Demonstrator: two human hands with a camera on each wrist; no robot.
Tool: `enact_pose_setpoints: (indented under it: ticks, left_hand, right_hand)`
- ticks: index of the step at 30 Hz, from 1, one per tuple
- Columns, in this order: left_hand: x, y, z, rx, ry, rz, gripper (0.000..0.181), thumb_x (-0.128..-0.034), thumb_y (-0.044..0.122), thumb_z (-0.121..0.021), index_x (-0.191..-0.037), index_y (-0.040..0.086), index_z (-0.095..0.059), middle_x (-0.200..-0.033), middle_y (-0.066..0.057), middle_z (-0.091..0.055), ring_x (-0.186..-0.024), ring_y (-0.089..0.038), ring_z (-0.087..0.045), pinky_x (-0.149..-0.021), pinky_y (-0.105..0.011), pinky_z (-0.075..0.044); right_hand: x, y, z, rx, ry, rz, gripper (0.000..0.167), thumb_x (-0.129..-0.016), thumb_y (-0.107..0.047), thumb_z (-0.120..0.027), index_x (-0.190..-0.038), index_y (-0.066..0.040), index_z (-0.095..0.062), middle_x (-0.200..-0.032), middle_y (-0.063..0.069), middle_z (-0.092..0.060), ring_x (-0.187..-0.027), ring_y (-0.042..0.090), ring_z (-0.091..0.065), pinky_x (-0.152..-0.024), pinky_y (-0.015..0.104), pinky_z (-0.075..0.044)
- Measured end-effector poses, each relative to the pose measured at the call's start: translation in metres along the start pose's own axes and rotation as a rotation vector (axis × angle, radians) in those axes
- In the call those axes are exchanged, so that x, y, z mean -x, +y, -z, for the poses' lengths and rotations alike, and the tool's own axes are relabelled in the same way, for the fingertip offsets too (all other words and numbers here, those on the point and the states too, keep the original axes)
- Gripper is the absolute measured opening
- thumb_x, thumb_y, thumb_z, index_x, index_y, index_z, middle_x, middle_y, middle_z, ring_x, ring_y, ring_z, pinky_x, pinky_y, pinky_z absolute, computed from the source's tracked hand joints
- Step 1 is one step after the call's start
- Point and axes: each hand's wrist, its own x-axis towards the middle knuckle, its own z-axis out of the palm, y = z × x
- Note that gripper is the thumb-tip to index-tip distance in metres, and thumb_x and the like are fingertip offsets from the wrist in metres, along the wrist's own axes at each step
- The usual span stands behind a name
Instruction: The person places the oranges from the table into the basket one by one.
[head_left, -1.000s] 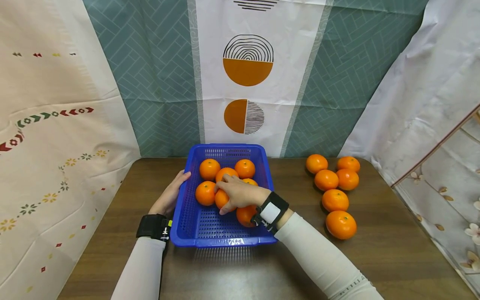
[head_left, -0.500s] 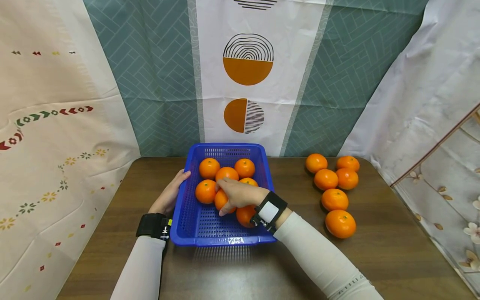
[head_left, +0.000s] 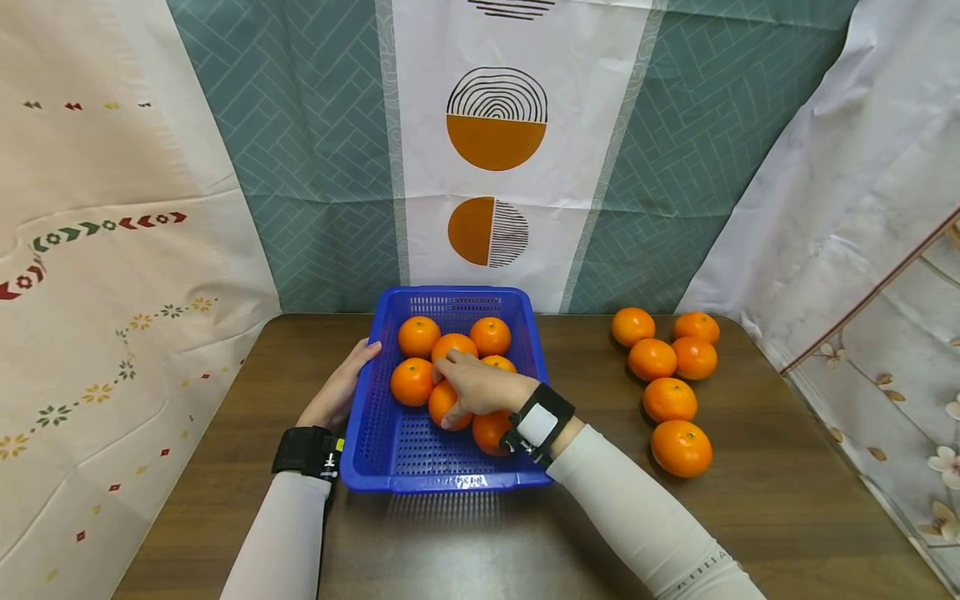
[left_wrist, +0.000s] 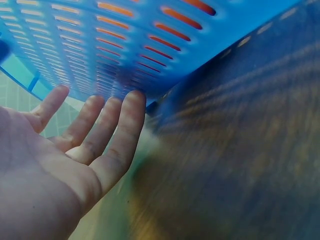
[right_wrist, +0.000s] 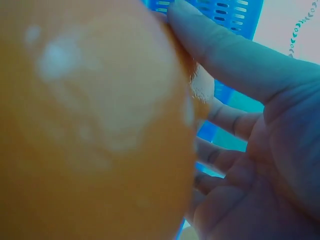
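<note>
A blue perforated plastic basket (head_left: 408, 482) stands on the table with several mandarins in it. My left hand (head_left: 341, 387) is at the basket's left side; in the left wrist view its extended fingers (left_wrist: 131, 112) rest against the outer wall. Inside the basket, my right hand (head_left: 483, 387) curls its thumb and fingers round a mandarin (head_left: 444, 403) in the middle. Another mandarin (head_left: 491, 435) lies under the right wrist and fills much of the right wrist view as a close orange surface (right_wrist: 100, 125). The palm covers part of a mandarin (head_left: 498, 363) behind it.
Several loose mandarins (head_left: 670, 399) lie in a cluster on the wooden table (head_left: 780, 500) to the right of the basket. A patterned cloth (head_left: 330, 208) hangs along the table's back edge, with pale cloths at both sides.
The right thumb has closed in slightly on the middle mandarin, which has shifted a little. The left hand and the basket stay in place.
</note>
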Motion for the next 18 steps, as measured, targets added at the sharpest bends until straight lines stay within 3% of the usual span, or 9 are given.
enact_pose_setpoints:
  ticks: [18]
  left_hand:
    - [0.0000, -0.0005, 0.0008, -0.010, -0.002, 0.001, 0.055, -0.1133, 0.047, -0.033, -0.156, 0.018, -0.016, -0.140, -0.020, -0.042, -0.101, -0.018, -0.068, -0.081, -0.040, -0.061]
  right_hand:
    - [0.0041, -0.0001, 0.0053, -0.032, -0.006, 0.023, 0.047, -0.094, -0.029, -0.080, -0.130, -0.013, -0.056, -0.117, 0.005, -0.048, -0.104, 0.018, -0.051, -0.089, 0.029, -0.047]
